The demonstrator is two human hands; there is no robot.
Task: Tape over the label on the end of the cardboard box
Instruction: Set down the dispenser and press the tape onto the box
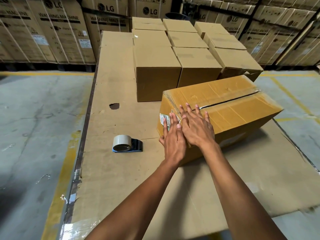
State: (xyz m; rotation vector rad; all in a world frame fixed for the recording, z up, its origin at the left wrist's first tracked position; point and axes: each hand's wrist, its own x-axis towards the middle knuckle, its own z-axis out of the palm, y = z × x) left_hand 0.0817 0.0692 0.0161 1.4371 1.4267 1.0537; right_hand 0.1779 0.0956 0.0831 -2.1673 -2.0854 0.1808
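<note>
A taped, worn cardboard box (230, 104) lies on a cardboard-covered platform, its near end turned toward me. A white printed label (164, 117) sits on that end, partly hidden by my fingers. My left hand (173, 139) lies flat on the box's end, fingers spread over the label. My right hand (195, 125) presses flat on the top corner of the box, fingers apart, overlapping the left. A tape dispenser with a roll of beige tape (125, 143) rests on the platform to the left of the box, untouched.
Several plain cardboard boxes (157, 73) stand in rows behind the box. The platform's cardboard sheet (112, 170) has a small hole (114, 106). Concrete floor with yellow lines lies on both sides. Stacked washing-machine cartons (58, 30) line the back.
</note>
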